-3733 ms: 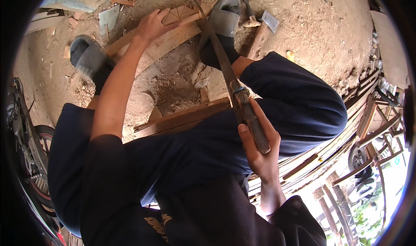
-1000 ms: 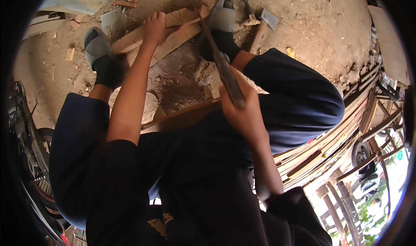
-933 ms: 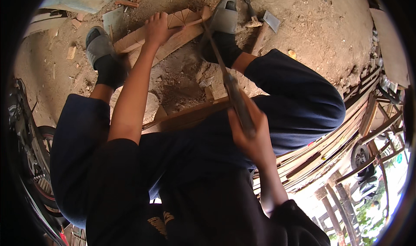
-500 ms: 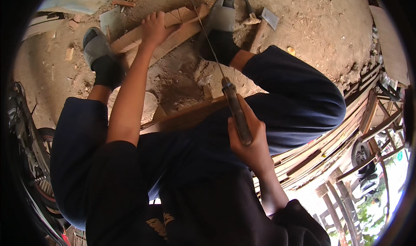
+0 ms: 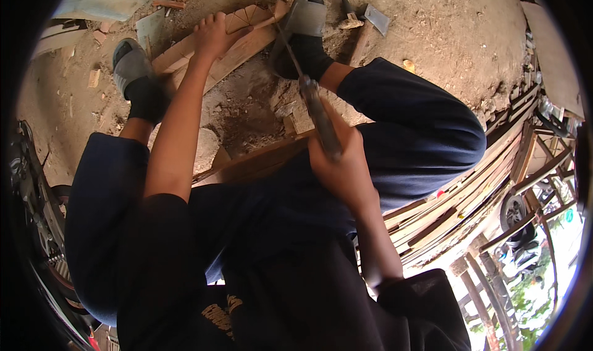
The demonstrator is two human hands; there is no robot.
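My left hand [image 5: 212, 40] grips a notched wooden piece [image 5: 243, 18] marked with triangular lines, lying on a board [image 5: 231, 57] between my feet. My right hand [image 5: 337, 153] is closed on the dark handle [image 5: 323, 122] of a saw. The narrow saw blade [image 5: 290, 52] runs away from me to the right end of the wood, beside my right sandal [image 5: 306, 18]. I am seated with my legs bent, and a long timber [image 5: 252, 162] lies just beyond my lap.
A tool with a broad metal blade [image 5: 375, 20] and a dark-handled tool [image 5: 347, 2] lie beyond my right foot. A pale sheet [image 5: 105, 2] is at the upper left. A motorbike [image 5: 38, 209] stands at the left edge. Stacked planks [image 5: 440, 230] line the right.
My right hand and saw have shifted forward and back, and are now further forward than half a second ago. My left hand stays on the wood.
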